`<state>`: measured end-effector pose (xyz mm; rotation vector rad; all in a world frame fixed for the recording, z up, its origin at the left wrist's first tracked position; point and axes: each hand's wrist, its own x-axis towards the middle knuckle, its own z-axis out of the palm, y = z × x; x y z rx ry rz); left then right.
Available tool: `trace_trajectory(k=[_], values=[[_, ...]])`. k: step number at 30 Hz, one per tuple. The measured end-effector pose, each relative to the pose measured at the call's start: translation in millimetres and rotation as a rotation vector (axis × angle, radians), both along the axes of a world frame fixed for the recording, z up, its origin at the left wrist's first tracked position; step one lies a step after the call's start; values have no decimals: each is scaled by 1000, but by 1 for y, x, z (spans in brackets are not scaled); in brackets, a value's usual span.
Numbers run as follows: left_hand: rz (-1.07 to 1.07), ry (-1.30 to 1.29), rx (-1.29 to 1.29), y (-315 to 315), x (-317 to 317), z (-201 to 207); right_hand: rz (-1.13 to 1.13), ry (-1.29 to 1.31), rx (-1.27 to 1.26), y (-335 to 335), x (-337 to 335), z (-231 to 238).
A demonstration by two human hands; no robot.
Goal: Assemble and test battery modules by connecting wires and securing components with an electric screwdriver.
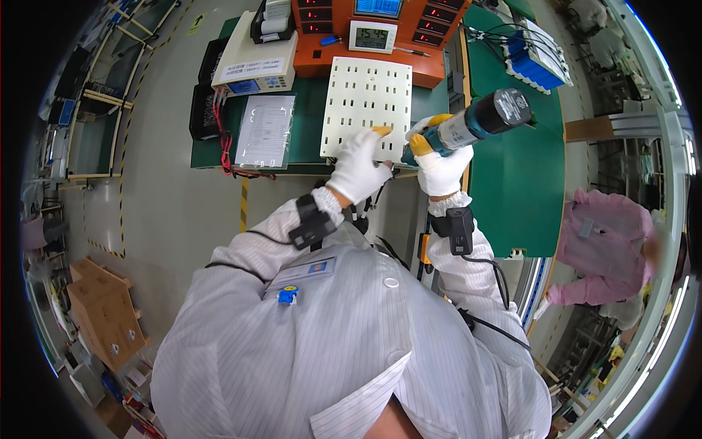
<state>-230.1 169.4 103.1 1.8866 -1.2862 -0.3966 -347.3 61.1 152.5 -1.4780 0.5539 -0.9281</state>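
Observation:
My right hand (444, 173), in a white glove with yellow fingertips, is wrapped round a teal cordless power driver (461, 129). Its dark round end points up and right, while its tip lies low beside the right edge of a cream slotted panel (368, 95). The panel has rows of small slots and holes and sits at the front of the green bench. Over its lower edge reaches my left hand (358, 168), gloved the same way, with index finger and thumb apart and nothing visible between them. Whether its fingertips touch the panel I cannot tell.
Behind the panel stands an orange instrument console (428, 62) with a small digital clock (372, 36). To the left are a white bench meter (256, 62), red leads (225, 139) and a sleeved paper sheet (265, 132). Blue modules (537, 58) sit right; a person in pink (607, 245) is beyond.

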Motion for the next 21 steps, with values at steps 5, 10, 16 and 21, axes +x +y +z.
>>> trace_trajectory(k=[5,10,16,21], values=[[-156,518,327,43,-9,44,-32,-72,-39,2,8,3],[-327,1095,366,38,-55,80,-77,1,-119,3,10,2],[-127,1261,202,20,-98,103,-121,58,-247,8,18,13],[-24,1234,240,20,-102,88,-134,59,-196,6,16,17]])
